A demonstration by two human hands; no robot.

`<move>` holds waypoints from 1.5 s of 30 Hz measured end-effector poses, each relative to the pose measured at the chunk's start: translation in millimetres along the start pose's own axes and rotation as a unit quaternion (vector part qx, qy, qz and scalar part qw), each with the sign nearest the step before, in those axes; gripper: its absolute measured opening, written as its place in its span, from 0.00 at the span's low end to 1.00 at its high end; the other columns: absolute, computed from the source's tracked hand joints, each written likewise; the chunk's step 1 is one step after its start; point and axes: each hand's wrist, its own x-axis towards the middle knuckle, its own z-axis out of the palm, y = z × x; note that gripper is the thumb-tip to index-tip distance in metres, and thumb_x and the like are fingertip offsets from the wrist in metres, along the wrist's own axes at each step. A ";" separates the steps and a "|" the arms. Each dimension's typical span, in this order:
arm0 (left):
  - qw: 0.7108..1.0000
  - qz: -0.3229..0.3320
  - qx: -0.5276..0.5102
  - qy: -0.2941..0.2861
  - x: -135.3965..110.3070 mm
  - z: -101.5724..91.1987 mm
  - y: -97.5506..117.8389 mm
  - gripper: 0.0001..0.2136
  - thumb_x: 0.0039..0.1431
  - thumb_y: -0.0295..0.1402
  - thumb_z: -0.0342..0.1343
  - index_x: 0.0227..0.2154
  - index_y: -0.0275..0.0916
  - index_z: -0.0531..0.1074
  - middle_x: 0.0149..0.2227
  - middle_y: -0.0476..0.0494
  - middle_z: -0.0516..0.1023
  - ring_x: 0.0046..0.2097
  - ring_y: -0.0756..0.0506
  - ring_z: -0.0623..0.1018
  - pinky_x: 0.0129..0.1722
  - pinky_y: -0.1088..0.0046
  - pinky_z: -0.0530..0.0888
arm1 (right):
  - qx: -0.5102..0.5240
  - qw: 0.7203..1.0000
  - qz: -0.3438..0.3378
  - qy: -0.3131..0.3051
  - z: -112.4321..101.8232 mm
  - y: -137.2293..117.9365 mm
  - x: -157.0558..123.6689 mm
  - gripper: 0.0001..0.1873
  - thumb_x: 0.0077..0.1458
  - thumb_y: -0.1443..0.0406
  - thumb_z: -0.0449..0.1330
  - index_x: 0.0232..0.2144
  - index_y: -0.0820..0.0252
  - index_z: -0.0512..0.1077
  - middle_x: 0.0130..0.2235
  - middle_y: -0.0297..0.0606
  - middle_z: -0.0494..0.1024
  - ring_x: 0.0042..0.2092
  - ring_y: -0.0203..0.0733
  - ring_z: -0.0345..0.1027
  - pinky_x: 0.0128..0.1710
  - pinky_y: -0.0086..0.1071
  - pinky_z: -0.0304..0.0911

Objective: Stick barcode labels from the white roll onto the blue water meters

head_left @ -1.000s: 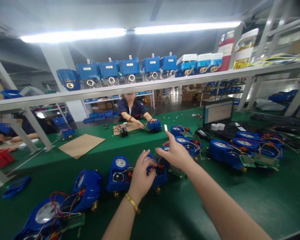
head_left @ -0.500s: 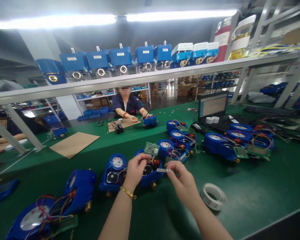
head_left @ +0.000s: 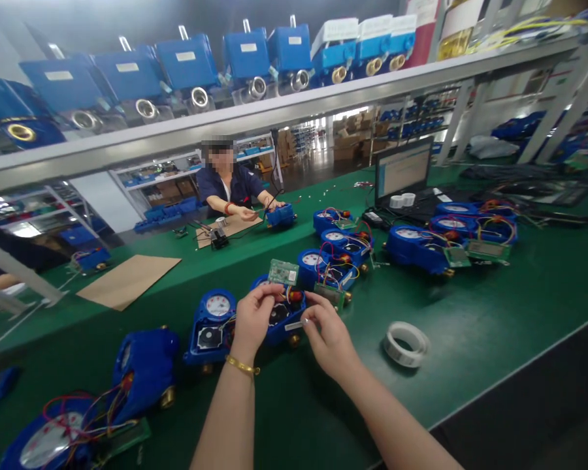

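Observation:
My left hand [head_left: 253, 320] pinches the lower edge of a small green circuit board [head_left: 283, 271] and holds it upright above an open blue water meter [head_left: 279, 316] with red and yellow wires. My right hand [head_left: 327, 334] is closed on a small white label strip [head_left: 294, 325], pressed near the meter's front. Another blue meter with a white dial [head_left: 213, 326] sits just left of my left hand. A white tape roll [head_left: 406, 343] lies on the green table [head_left: 494, 320] to the right of my right hand.
More blue meters with wires stand in rows at the right [head_left: 448, 245] and lower left [head_left: 73, 424]. A laptop [head_left: 404, 171] stands behind them. A person [head_left: 228, 186] works across the table beside a cardboard sheet [head_left: 127, 279]. Blue units line the overhead shelf [head_left: 186, 62].
My right hand came back from reaching far over the table with a white label strip and now holds it at the meter. My left hand lifted the green board. The view tilted down.

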 end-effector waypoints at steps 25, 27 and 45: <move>1.000 -0.005 0.024 0.001 4.6 -1.9 -5.1 0.11 0.51 0.31 0.54 0.36 0.36 0.76 0.36 0.44 0.80 0.38 0.45 0.78 0.45 0.67 0.72 | -0.017 0.999 0.039 0.020 6.1 -15.8 5.6 0.05 0.52 0.73 0.54 0.29 0.61 0.68 0.53 0.48 0.64 0.54 0.48 0.61 0.53 0.42 0.59; 1.000 -0.005 0.023 -0.002 4.6 -1.9 -5.5 0.10 0.51 0.31 0.54 0.36 0.37 0.76 0.36 0.45 0.80 0.38 0.46 0.78 0.45 0.68 0.72 | -0.017 0.999 0.040 0.024 6.7 -16.1 5.6 0.05 0.52 0.73 0.54 0.29 0.61 0.68 0.53 0.48 0.64 0.54 0.48 0.62 0.53 0.42 0.60; 0.989 0.060 0.118 -0.067 -7.4 -3.3 5.2 0.16 0.50 0.33 0.58 0.43 0.39 0.70 0.44 0.42 0.74 0.47 0.42 0.73 0.51 0.60 0.68 | -0.025 0.997 0.037 0.059 13.4 -17.6 2.3 0.06 0.53 0.72 0.51 0.29 0.61 0.68 0.53 0.50 0.65 0.54 0.48 0.62 0.52 0.42 0.61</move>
